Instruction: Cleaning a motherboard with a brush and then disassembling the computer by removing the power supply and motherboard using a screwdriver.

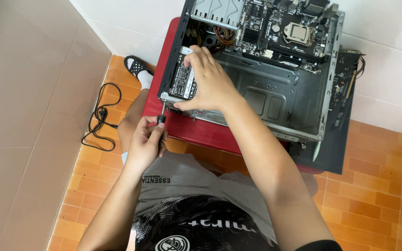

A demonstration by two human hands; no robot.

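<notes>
The left hand [146, 139] grips a screwdriver [162, 115] with fingers closed tight, and the right hand [208, 81] presses down on a hard drive [182, 79] in the open computer case [275, 93].

Floor [378, 195] of small orange-brown tiles, pale grout, running from 6 to 4 o'clock. Wall [24, 83] at 9 o'clock in large beige tiles; second wall [387, 60] at 1 to 3 o'clock in white tiles. They meet in a corner near 11 o'clock. Black cable [99, 116] coiled on the floor at 9 o'clock, beside the beige wall. Light even and soft, shadows faint.
</notes>
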